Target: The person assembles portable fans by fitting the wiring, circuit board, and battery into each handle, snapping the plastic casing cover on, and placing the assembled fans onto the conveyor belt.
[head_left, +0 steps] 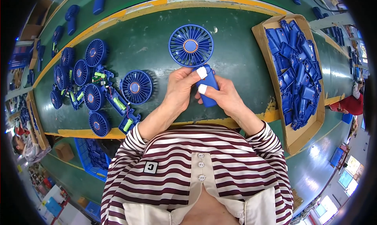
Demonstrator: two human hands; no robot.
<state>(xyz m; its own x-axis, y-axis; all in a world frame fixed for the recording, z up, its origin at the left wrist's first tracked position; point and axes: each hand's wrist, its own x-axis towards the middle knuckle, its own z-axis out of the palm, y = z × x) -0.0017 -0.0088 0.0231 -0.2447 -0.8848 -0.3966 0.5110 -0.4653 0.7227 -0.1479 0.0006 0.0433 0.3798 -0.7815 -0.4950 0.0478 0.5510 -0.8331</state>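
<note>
Both my hands hold one blue handheld fan (pixel 191 45) over the green workbench (pixel 157 32). Its round grille with an orange-ringed hub points away from me, and its handle (pixel 209 92) comes toward my body. My left hand (pixel 180 85) grips the neck side, thumb pressed on the top of the handle. My right hand (pixel 226 93) wraps the handle's right side, its thumb lying across the front. White coverings wrap both thumb tips. Nearest to my left forearm lies an opened fan (pixel 136 87), its handle housing showing a green battery cell (pixel 127 125).
Several more opened fans (pixel 93 97) with bare circuit boards and green cells lie in a cluster at the left. On the right a cardboard tray (pixel 288 134) is heaped with blue handle covers (pixel 300 74). A blue crate (pixel 84 156) stands below the bench's near left edge.
</note>
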